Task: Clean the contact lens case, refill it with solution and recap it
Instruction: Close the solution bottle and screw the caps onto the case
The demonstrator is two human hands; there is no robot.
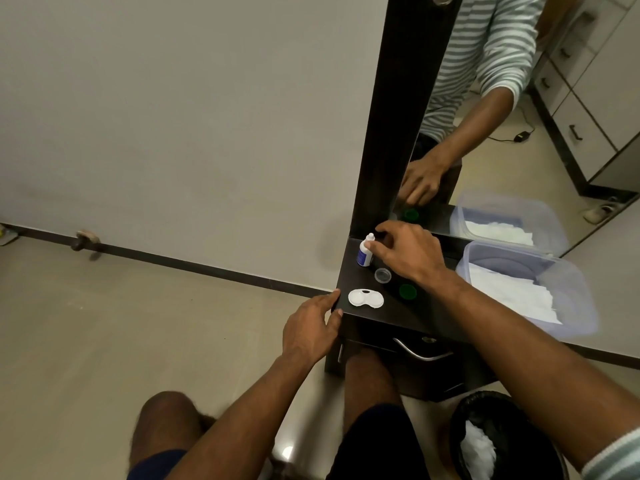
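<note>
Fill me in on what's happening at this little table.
A person sits at a dark table by a mirror. The right hand reaches for the solution bottle, fingers at its cap. The left hand rests on the table's corner. The white lens case lies uncapped, with a clear cap and a green cap beside it.

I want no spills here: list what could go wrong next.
1. The small white solution bottle stands upright near the dark shelf's back corner; the reaching right hand could tip it.
2. The white lens case lies uncapped near the front edge beside the left hand; a nudge might drop it.
</note>
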